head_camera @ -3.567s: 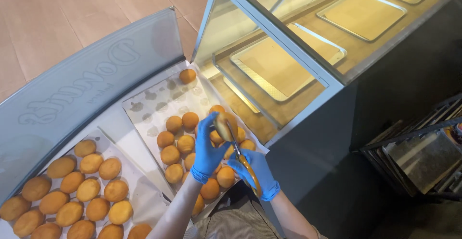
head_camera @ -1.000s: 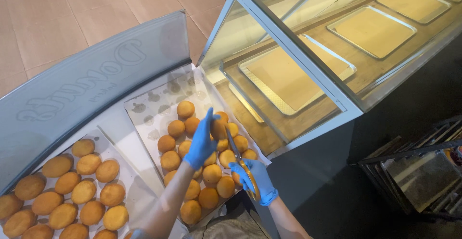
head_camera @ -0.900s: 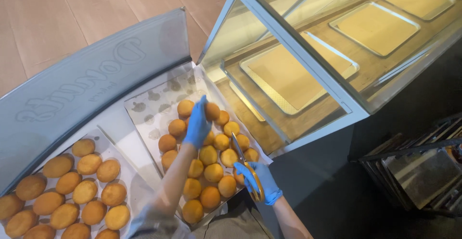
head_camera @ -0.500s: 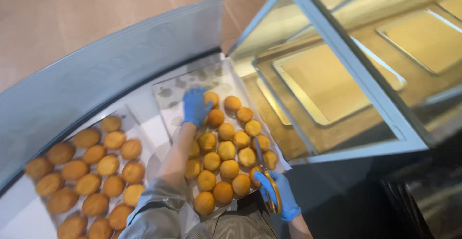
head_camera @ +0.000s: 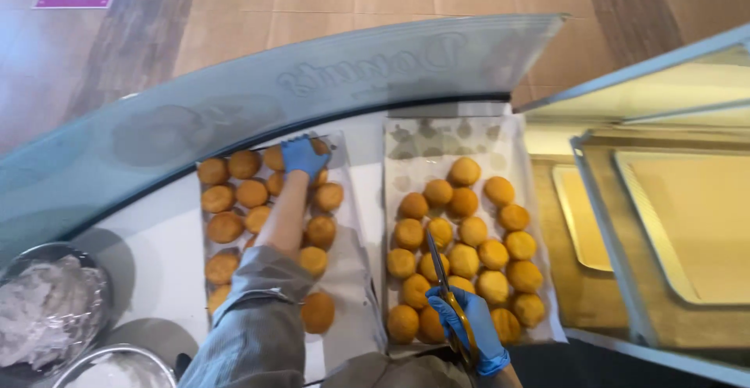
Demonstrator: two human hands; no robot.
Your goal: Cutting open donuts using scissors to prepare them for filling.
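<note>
Nearest you, at about 5 o'clock, your right hand in its blue glove is curled shut around the handles of a pair of tongs, whose thin arms point up toward 12 over the right tray. That tray sits on the surface under the curved glass and carries rows of round golden buns on greasy paper, bare at its far end. At 8 o'clock, two foil-lined bowls lie at the edge of view. Your left sleeve runs up across the left tray. Farther out, near 11 o'clock, your left hand is cupped down over a bun in the far row of that tray, fingers bent onto it; you cannot tell whether it is gripped or only touched.
</note>
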